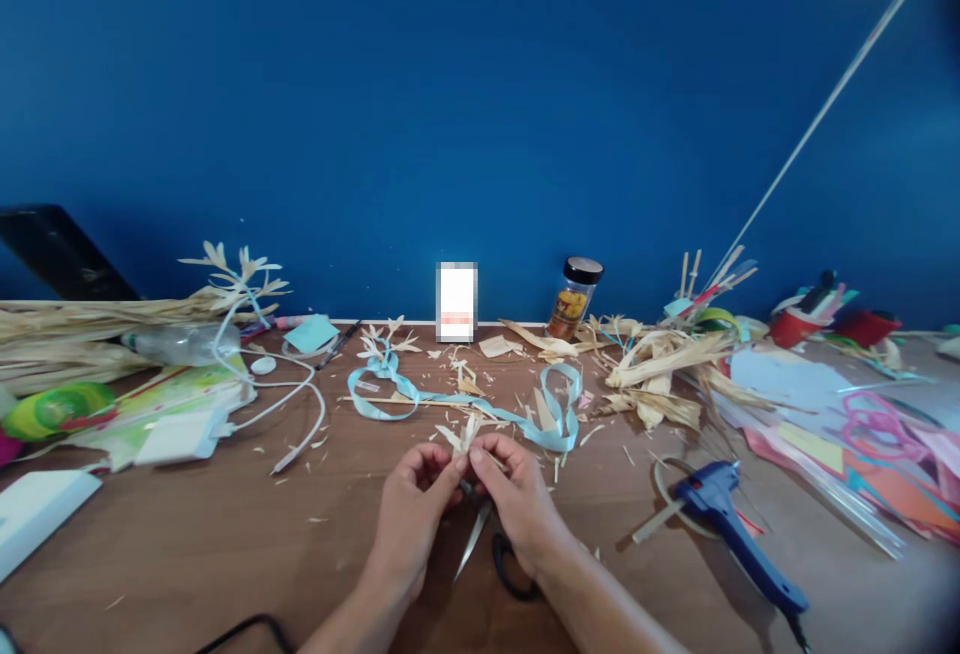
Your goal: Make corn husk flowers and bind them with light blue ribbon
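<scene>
Husk flower (pixel 469 433) pinched in the grip of left hand (pixel 420 496) and right hand (pixel 519 494), low over the tabletop (pixel 187 544) near scissors (pixel 472 542); petals fanned, no ribbon showing at its base. Seemingly further along: a second flower (pixel 387 344) beyond, blue ribbon (pixel 450 398) at its stem. Behind, black-lidded jar (pixel 574 300), contents too blurred to name, and red cup (pixel 791 327) crowded with pens (pixel 831 300).

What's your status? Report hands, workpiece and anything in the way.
Left hand and right hand pinching the pale flower. Petals splayed, tips away from wearer. Scissors close beneath, held or lying unclear. Blue ribbon just beyond.
</scene>
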Motion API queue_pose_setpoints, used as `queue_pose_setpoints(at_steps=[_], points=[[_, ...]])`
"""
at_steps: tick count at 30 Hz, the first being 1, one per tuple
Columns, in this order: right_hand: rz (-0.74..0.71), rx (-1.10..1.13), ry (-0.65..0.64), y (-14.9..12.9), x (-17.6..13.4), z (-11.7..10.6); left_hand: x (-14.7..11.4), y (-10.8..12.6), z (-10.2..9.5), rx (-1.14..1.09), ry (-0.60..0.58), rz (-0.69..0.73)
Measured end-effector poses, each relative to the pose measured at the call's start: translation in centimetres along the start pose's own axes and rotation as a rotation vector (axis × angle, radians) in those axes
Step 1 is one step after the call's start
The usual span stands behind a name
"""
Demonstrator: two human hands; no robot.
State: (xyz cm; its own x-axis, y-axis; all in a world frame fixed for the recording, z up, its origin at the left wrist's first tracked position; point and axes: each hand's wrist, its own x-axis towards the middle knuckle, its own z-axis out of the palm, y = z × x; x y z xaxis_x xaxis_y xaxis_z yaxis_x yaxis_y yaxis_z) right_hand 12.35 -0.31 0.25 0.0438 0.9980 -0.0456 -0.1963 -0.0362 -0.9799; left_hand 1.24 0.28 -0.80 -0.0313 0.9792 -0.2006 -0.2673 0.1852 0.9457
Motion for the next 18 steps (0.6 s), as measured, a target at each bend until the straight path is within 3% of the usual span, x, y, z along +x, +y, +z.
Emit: queue_pose_setpoints(at_steps=[13, 18], points=[[-0.038, -0.111, -0.006, 0.18, 0.01, -0.19, -0.48, 0.03, 0.0, -0.071, 0.036, -0.029], [-0.142, -0.251, 0.044, -0.3, -0.13, -0.14, -0.5, -0.17, -0.03, -0.053, 0.033, -0.024]])
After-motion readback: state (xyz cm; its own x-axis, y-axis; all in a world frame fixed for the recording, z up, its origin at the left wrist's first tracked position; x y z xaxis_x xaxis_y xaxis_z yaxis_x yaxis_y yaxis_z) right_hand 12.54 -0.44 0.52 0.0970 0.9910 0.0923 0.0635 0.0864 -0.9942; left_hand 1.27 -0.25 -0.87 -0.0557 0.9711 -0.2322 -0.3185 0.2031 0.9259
